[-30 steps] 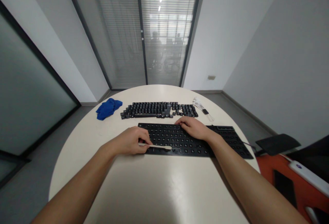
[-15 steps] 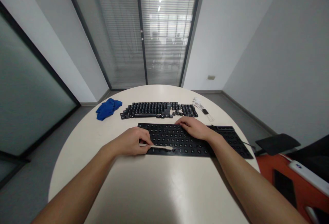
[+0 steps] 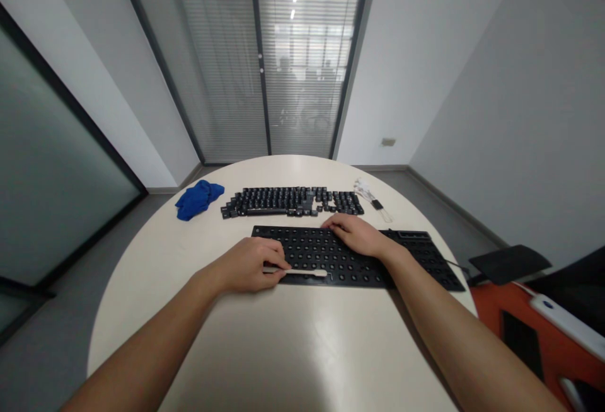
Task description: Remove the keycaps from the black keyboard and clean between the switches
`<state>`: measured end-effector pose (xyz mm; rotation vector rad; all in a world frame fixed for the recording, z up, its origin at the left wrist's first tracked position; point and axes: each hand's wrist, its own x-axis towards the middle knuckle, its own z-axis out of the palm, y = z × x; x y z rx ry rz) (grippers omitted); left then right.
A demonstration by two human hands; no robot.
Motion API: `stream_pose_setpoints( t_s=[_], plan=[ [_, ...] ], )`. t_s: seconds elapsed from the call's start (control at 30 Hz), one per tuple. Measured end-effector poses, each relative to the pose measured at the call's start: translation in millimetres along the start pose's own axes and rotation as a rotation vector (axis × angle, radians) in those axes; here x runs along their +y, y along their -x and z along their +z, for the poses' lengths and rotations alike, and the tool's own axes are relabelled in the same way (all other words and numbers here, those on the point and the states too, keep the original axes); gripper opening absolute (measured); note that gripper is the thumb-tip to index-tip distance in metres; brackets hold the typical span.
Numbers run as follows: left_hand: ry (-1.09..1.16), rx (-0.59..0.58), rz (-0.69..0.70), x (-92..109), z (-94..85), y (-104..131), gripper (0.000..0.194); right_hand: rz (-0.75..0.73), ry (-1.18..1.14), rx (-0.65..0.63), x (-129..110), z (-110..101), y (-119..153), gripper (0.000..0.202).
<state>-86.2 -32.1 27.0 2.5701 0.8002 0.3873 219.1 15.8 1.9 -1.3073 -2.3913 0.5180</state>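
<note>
A black keyboard with its keycaps off lies across the table, its bare switch posts showing. In my left hand is a slim pale toothbrush, pinched between thumb and fingers. Its head lies along the keyboard's near edge, pointing right, with the bristles hard to make out. My right hand is closed over the keyboard's far edge, right of the middle, fingers bent past the rim. That wrist and forearm cross above the board and hide part of it. Beyond both hands, loose black keycaps are laid out in keyboard order.
A crumpled blue cloth lies at the far left of the round table. Small white and black items sit at the far right. Past the right edge stands an orange seat bearing a phone and a white power strip.
My left hand has slid a little to the right along the keyboard's near edge, carrying the toothbrush with it. My right hand stays in place on the far edge.
</note>
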Motion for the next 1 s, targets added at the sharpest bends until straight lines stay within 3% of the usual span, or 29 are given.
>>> stream_pose_setpoints(
  t_s=[0.53, 0.8, 1.0],
  plan=[
    [-0.044, 0.217, -0.243, -52, -19.4, 16, 0.019, -0.025, -0.032, -0.027, 3, -7, 5, 0.032],
    [-0.022, 0.211, -0.208, -54, -11.6, 14, 0.026, -0.041, -0.014, 0.001, 2, -8, 6, 0.034],
    [-0.055, 0.193, -0.169, -47, -12.1, 14, 0.030, -0.087, 0.017, 0.017, -12, -3, 1, 0.030]
  ],
)
